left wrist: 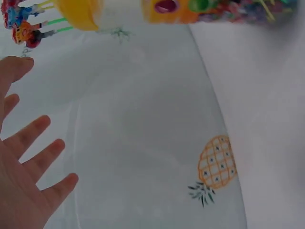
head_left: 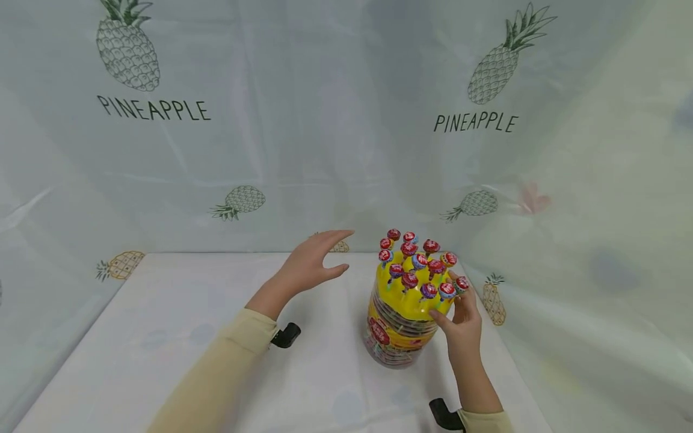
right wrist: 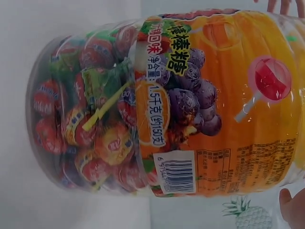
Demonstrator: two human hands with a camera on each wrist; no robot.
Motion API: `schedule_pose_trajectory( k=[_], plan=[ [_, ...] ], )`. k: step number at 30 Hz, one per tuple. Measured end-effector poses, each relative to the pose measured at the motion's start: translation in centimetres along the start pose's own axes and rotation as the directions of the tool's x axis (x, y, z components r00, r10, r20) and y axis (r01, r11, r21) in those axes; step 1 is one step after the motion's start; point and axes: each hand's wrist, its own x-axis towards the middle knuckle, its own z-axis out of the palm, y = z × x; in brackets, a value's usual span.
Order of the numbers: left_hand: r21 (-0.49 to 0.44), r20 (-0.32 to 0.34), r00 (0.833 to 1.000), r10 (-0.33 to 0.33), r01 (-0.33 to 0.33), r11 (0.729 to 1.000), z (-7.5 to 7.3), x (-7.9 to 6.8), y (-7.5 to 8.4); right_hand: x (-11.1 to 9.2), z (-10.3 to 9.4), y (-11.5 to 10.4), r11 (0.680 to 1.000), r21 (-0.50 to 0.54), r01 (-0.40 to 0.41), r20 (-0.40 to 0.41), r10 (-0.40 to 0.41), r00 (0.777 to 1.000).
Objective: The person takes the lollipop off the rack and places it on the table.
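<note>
A clear plastic jar of lollipops [head_left: 403,337] with a printed label stands upright on the table. Wrapped lollipops [head_left: 409,281] stick up from holes in its yellow lid [head_left: 411,304]. At the right side, my right hand [head_left: 464,322] grips the jar near the lid, thumb in front and fingers round the far side. In the right wrist view the label [right wrist: 214,105] fills most of the picture, with fingertips at the edge. My left hand [head_left: 311,261] hovers left of the jar, fingers extended and thumb apart, holding nothing. The left wrist view shows its spread fingers [left wrist: 35,138].
A white cloth covers the table [head_left: 325,385]. Behind and to the sides hangs a pale curtain [head_left: 325,120] printed with pineapples, meeting the table's back edge. Black wrist mounts [head_left: 286,335] sit on both forearms.
</note>
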Motion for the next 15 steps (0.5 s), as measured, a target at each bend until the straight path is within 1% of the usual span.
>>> schedule_pose_trajectory(
  k=[2, 3, 4, 6, 8, 10, 11, 14, 15],
  plan=[
    [-0.112, 0.002, 1.0, -0.008, 0.008, 0.994, 0.3, 0.7, 0.2, 0.0, 0.0, 0.2, 1.0, 0.018, 0.01, -0.018, -0.009, 1.0],
    [-0.175, 0.002, 1.0, -0.011, 0.011, 0.985, 0.5, 1.0, 0.3, 0.0, 0.0, 0.3, 0.999, 0.029, 0.021, -0.02, -0.021, 1.0],
    [-0.243, 0.002, 1.0, -0.011, 0.011, 0.97, 0.7, 1.4, 0.4, 0.0, 0.0, 0.4, 0.999, 0.042, 0.032, -0.023, -0.031, 0.999],
    [-0.378, 0.002, 1.0, -0.02, 0.019, 0.926, 1.1, 2.0, 0.5, 0.0, 0.1, 0.5, 0.995, 0.079, 0.057, -0.019, -0.056, 0.998],
    [-0.492, 0.002, 1.0, -0.031, 0.028, 0.87, 1.5, 2.5, 0.6, 0.0, 0.2, 0.6, 0.992, 0.107, 0.068, -0.017, -0.067, 0.998],
    [-0.598, 0.007, 0.999, -0.036, 0.033, 0.801, 1.9, 3.1, 0.8, -0.1, 0.4, 0.8, 0.989, 0.128, 0.068, -0.024, -0.065, 0.998],
    [-0.647, 0.012, 0.999, -0.036, 0.035, 0.762, 2.1, 3.3, 0.9, -0.1, 0.5, 0.8, 0.989, 0.133, 0.068, -0.028, -0.065, 0.997],
    [-0.755, 0.026, 0.999, -0.028, 0.038, 0.654, 2.7, 4.0, 1.2, -0.1, 0.7, 0.9, 0.988, 0.144, 0.063, -0.047, -0.057, 0.997],
    [-0.782, 0.029, 0.999, -0.024, 0.038, 0.622, 2.8, 4.3, 1.3, -0.1, 0.7, 0.9, 0.987, 0.152, 0.061, -0.053, -0.054, 0.997]
  ],
)
